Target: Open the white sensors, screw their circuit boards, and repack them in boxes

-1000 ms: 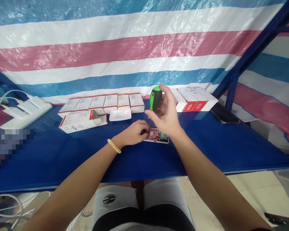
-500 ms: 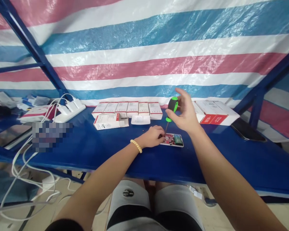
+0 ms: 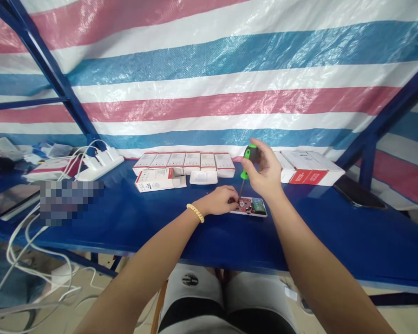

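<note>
My right hand [image 3: 266, 172] grips the black-and-green handle of a screwdriver [image 3: 244, 174] between thumb and fingers. Its shaft points down, slightly tilted, at the left part of an opened electronic device [image 3: 252, 207]. This device lies flat on the table, with a red circuit board and a greenish display in a white casing. My left hand [image 3: 223, 200] is closed at the device's left end, its fingertips beside the screwdriver's tip. Those fingers hide the tip and that end of the board.
Several small white-and-red boxes [image 3: 192, 161] stand in a row behind, with an opened box [image 3: 154, 180] and a white cover [image 3: 203, 177] in front. Larger boxes [image 3: 311, 167] and a black phone [image 3: 358, 191] are at right. A power strip [image 3: 102, 163] with white cables is at left.
My right hand's fingers have closed in around the screwdriver handle, and the handle has turned. The left hand stays at the device. The whole view has shifted slightly.
</note>
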Demonstrator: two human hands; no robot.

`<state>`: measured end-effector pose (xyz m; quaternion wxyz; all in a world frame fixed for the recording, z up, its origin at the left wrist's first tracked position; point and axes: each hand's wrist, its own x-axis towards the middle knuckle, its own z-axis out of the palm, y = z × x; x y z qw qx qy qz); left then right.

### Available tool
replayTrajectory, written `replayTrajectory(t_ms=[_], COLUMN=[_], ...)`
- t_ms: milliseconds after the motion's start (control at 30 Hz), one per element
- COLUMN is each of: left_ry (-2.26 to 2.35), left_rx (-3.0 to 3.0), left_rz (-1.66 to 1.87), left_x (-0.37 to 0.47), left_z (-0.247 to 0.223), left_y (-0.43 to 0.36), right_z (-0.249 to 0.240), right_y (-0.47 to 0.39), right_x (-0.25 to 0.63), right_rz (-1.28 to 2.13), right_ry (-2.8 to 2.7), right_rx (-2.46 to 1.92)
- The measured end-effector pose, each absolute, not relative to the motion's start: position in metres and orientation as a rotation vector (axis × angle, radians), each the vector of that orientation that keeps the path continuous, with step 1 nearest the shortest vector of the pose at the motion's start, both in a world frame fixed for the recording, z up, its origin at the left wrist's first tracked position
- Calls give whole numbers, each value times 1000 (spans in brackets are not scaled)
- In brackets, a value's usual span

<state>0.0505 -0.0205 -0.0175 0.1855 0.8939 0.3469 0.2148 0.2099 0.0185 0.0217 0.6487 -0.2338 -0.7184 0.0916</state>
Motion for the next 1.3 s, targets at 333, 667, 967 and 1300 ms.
replayTrajectory(t_ms=[333, 667, 967, 1300], left_ry=[925, 910, 897, 1034], left_rx=[2478, 2496, 2409, 2476], left_rz=[658, 680, 620, 485], left_x=[45, 42, 35, 33], left_z=[-20, -26, -29, -18], left_y=[-20, -17, -18, -23], right_z=[23, 19, 21, 23], right_y=[10, 13, 13, 9], right_x=[206, 211, 213, 214], right_rz=[336, 231, 272, 469], right_ry=[-1605, -1458, -1433, -1526], right_rx=[-493, -532, -520, -499])
